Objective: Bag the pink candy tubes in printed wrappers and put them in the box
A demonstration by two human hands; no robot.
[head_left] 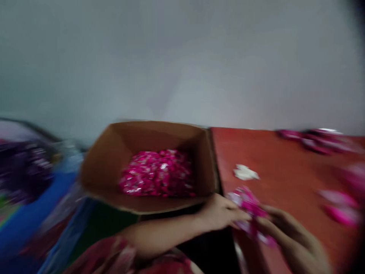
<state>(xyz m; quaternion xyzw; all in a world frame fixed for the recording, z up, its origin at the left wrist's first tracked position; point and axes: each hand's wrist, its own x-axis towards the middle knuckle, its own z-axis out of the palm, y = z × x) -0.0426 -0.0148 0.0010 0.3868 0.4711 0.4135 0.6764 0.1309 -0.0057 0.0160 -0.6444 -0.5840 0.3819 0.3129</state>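
Both my hands meet over the near left edge of the red tabletop point(273, 167), closed on a pink and clear shiny packet point(249, 203). My left hand point(224, 213) reaches across from the left and pinches the packet's left side, close to the box's right corner. From the right, my right hand point(291, 234) grips its other side, with the fingers partly blurred. A small crumpled white piece point(245, 172) lies on the tabletop just beyond the packet. Motion blur hides the packet's exact kind.
An open cardboard box point(97, 167) left of the table holds many shiny pink packets point(159, 171). More pink packets point(322, 140) lie at the table's back right, others point(342, 205) nearer. Dark purple packets point(25, 171) and blue sheeting point(37, 209) are far left. A pale wall point(182, 64) stands behind.
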